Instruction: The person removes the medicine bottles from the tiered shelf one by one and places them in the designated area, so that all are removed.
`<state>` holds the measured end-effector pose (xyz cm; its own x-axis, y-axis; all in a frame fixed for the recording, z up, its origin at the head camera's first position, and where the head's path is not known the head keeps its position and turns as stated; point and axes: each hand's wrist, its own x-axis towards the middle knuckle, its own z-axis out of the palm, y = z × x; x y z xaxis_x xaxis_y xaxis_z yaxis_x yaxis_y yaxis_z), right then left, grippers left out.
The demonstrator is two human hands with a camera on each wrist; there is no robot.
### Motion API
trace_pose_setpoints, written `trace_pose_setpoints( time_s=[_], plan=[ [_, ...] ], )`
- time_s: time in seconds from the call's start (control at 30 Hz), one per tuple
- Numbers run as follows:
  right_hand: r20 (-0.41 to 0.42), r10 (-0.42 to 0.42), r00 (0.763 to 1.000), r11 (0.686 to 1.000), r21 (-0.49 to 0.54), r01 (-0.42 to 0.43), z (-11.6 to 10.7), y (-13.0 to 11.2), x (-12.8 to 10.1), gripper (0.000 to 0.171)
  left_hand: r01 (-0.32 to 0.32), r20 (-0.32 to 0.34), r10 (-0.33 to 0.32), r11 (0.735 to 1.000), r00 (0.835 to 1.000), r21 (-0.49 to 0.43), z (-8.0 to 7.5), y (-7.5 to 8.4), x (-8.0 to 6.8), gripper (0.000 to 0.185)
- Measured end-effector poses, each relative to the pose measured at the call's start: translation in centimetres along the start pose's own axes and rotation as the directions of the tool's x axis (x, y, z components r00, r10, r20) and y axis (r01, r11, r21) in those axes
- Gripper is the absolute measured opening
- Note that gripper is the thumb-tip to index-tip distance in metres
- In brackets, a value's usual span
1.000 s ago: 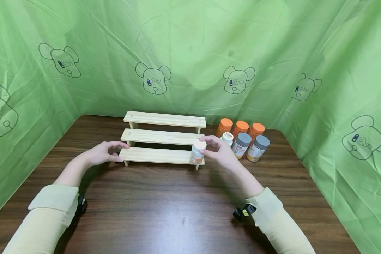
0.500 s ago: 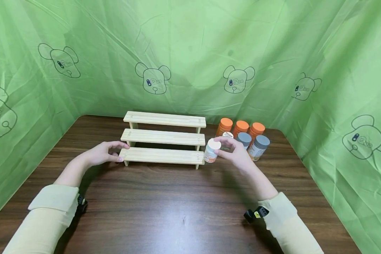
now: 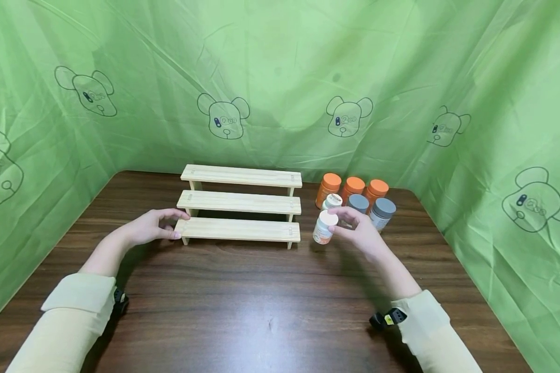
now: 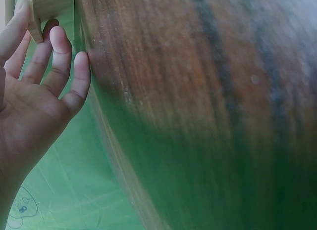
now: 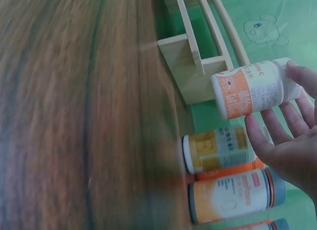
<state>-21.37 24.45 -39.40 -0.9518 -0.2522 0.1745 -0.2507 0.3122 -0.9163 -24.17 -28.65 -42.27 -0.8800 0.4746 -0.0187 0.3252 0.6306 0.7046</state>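
My right hand [image 3: 358, 234] pinches a white pill bottle [image 3: 323, 233] by its white cap. The bottle has an orange and white label reading vitamin C and is held above the table, right of the stand. A three-tier wooden display stand [image 3: 238, 229] stands at the back of the table, with bare shelves. My left hand [image 3: 144, 226] grips the left end of its lowest shelf between thumb and fingers. Close behind the right hand is a smaller white-capped bottle [image 3: 332, 201]. In the right wrist view, the held bottle [image 5: 257, 86] lies between thumb and fingers.
Several bottles stand grouped at the back right: orange-capped bottles [image 3: 331, 182] behind and grey-capped bottles [image 3: 382, 209] in front, one partly hidden by the right hand. A green printed curtain [image 3: 280, 77] surrounds the dark wooden table [image 3: 242, 300].
My right hand has carried the white bottle from the right end of the lowest shelf rightward, off the stand. The left hand stays at the stand's left end.
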Motion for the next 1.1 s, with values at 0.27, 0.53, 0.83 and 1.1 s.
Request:
trace_pose_setpoints(
  time_s=[0.27,0.53,0.83,1.1],
  plan=[
    [0.024,-0.001,1.000,0.999,-0.032,0.002,-0.9,1.5,-0.6,0.040,-0.010,-0.010,0.010,1.000,1.000,-0.009,0.2,0.1,-0.1,0.047],
    [0.015,0.026,1.000,1.000,-0.010,-0.026,-1.0,2.7,-0.9,0.041,-0.007,-0.010,0.006,1.000,1.000,-0.011,0.2,0.2,-0.1,0.047],
    [0.035,0.069,0.997,0.998,0.007,-0.070,-0.8,3.7,-1.2,0.044,-0.020,-0.009,0.020,1.000,1.000,-0.016,0.3,0.0,-0.1,0.048],
    [0.040,0.086,0.996,0.996,0.025,-0.087,-0.7,3.8,-1.3,0.045,-0.015,-0.004,0.015,0.999,1.000,-0.047,0.1,0.2,-0.2,0.047]
  ],
)
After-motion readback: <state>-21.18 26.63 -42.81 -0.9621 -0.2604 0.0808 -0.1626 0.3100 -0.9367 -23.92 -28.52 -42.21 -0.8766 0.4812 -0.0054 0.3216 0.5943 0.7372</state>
